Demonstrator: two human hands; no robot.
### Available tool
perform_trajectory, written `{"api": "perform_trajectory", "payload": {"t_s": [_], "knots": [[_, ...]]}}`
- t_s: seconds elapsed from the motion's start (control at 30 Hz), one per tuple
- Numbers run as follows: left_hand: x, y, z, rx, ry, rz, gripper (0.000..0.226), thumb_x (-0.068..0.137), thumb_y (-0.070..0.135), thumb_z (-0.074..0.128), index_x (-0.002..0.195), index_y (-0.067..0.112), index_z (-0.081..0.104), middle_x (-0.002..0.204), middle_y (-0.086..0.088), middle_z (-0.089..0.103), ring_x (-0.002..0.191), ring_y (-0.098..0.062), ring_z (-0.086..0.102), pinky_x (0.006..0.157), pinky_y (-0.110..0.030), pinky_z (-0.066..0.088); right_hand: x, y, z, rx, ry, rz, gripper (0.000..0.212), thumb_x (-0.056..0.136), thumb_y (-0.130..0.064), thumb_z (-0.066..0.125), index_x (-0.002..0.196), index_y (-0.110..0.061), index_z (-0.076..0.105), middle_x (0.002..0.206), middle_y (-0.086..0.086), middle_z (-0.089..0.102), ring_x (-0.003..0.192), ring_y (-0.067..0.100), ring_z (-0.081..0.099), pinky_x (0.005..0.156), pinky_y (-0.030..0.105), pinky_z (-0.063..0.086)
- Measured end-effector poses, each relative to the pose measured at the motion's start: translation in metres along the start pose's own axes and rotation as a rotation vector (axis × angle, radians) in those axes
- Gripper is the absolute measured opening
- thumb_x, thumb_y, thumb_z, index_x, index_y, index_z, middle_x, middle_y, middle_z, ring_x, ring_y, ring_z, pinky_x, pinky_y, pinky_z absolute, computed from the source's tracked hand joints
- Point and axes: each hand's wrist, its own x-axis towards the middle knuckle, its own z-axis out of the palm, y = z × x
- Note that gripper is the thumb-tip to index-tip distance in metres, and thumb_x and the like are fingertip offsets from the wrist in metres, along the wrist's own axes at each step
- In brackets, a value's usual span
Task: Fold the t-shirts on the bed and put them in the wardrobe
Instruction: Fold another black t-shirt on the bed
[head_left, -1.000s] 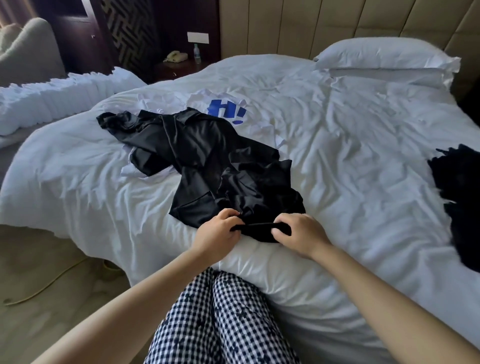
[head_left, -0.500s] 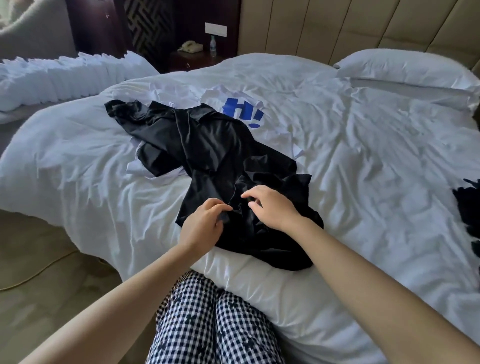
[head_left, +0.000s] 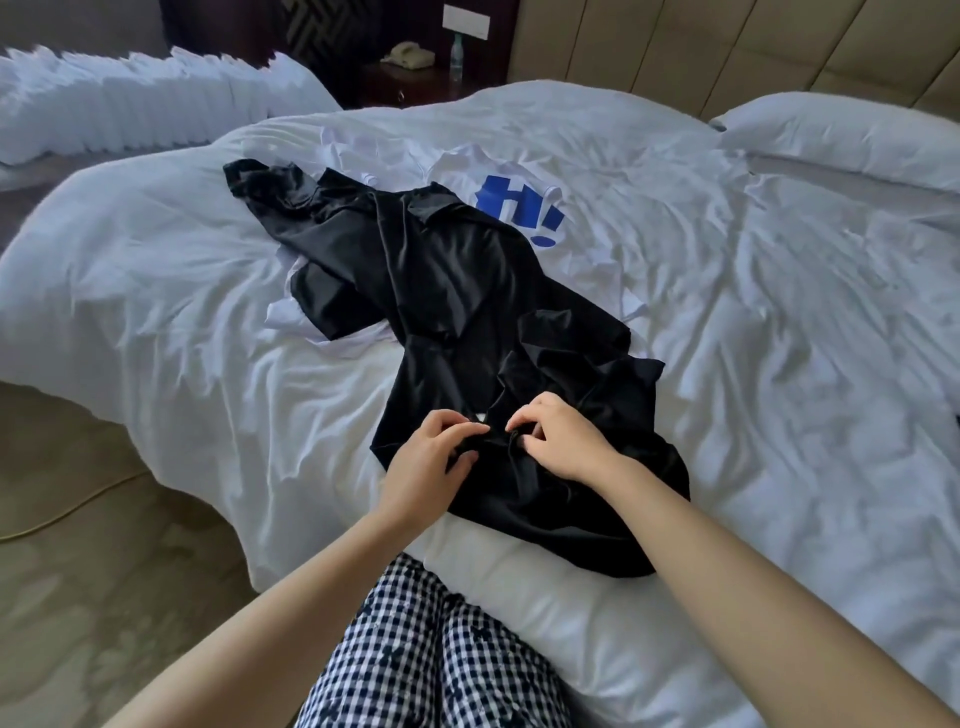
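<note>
Our left grip (head_left: 431, 457) & right grip (head_left: 561, 441) sit close together, mid frame, a bit low. Both are narrow: fingers curled, each pinching a bit of the black t-shirt (head_left: 457, 270) between thumb & fingers. We think we hold it there bc we're looking for an edge or the neck, so we can pull it flat before folding. We can't tell which part of the cloth it is.

The black t-shirt is all bunched up, w/ one end near us at the bed's edge & the rest running to the upper left. It lies partly on top of a white t-shirt (head_left: 519, 208) w/ a blue print, so that one has to wait. Both lie on the bed (head_left: 779, 312), which has white, wrinkly sheets. A pillow (head_left: 841, 130) is at the upper right. Our checked trousers (head_left: 431, 654) touch the bed at the bottom, bc we stand right up to it. No wardrobe in view. Nothing looks folded yet, so the job is prob. just starting.
</note>
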Motion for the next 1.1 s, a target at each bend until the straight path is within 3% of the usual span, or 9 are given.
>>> {"api": "perform_trajectory", "payload": {"t_s": [0.1,0.27,0.4,0.5,0.63,0.77,0.87,1.1], "knots": [[0.001,0.003,-0.002,-0.041,-0.010,-0.048,0.024,0.088,0.016,0.067,0.108,0.030,0.068,0.114,0.020,0.045,0.081,-0.003,0.054,0.069,-0.011,0.040,-0.007,-0.004,-0.004,0.028,0.046,0.008,0.011,0.088,-0.020,0.061,0.092,-0.030,0.062,0.106,-0.011,0.050,0.085,0.004,0.061,0.081,0.031,0.054],[0.004,0.016,-0.013,-0.168,0.006,-0.161,0.013,0.089,0.013,0.067,0.099,0.020,0.066,0.116,0.012,0.046,0.074,-0.003,0.054,0.075,-0.019,0.048,-0.041,-0.014,-0.026,0.117,0.160,-0.028,0.013,0.087,-0.019,0.064,0.085,-0.031,0.058,0.117,-0.022,0.051,0.086,-0.002,0.061,0.081,0.030,0.054],[0.010,0.044,-0.035,-0.363,0.023,-0.178,0.019,0.094,0.005,0.057,0.096,0.024,0.057,0.119,0.005,0.052,0.061,-0.003,0.061,0.058,-0.016,0.047,-0.078,-0.028,-0.063,0.242,0.290,-0.034,0.020,0.085,-0.019,0.069,0.087,-0.037,0.060,0.109,-0.021,0.062,0.081,-0.003,0.059,0.079,0.019,0.050],[0.015,0.080,-0.056,-0.550,-0.021,-0.184,0.014,0.099,0.010,0.052,0.097,0.024,0.054,0.097,0.000,0.061,0.057,-0.006,0.064,0.053,-0.025,0.051,-0.109,-0.033,-0.095,0.355,0.384,0.004,0.013,0.081,-0.012,0.068,0.083,-0.024,0.064,0.099,-0.016,0.069,0.064,0.001,0.054,0.071,0.019,0.051],[0.024,0.141,-0.082,-0.687,-0.039,-0.074,0.018,0.101,0.008,0.048,0.093,0.024,0.051,0.085,-0.002,0.059,0.053,-0.011,0.064,0.055,-0.029,0.052,-0.153,-0.037,-0.138,0.566,0.500,-0.008,0.022,0.081,0.003,0.059,0.069,-0.012,0.049,0.095,-0.005,0.075,0.057,0.020,0.055,0.045,0.024,0.041],[0.035,0.206,-0.101,-0.637,-0.060,0.084,0.014,0.099,0.009,0.053,0.094,0.022,0.053,0.084,-0.002,0.061,0.056,-0.016,0.067,0.060,-0.031,0.054,-0.196,-0.040,-0.184,0.625,0.608,-0.036,0.010,0.085,0.004,0.058,0.078,0.000,0.052,0.085,0.022,0.070,0.049,0.025,0.059,0.043,0.029,0.037],[0.044,0.249,-0.110,-0.586,-0.059,0.194,0.013,0.098,0.011,0.054,0.093,0.023,0.054,0.076,0.002,0.062,0.056,-0.018,0.066,0.060,-0.033,0.054,-0.224,-0.036,-0.216,0.620,0.703,-0.045,0.013,0.091,-0.006,0.062,0.087,0.000,0.052,0.077,0.015,0.066,0.049,0.027,0.062,0.040,0.028,0.038],[0.079,0.338,-0.129,-0.579,-0.076,0.361,0.014,0.097,0.011,0.057,0.089,0.021,0.052,0.071,-0.002,0.063,0.047,-0.014,0.062,0.046,-0.023,0.047,-0.273,-0.024,-0.285,0.419,0.774,0.018,0.013,0.099,-0.021,0.052,0.095,-0.011,0.045,0.073,0.010,0.066,0.050,0.031,0.066,0.040,0.029,0.046]]}}
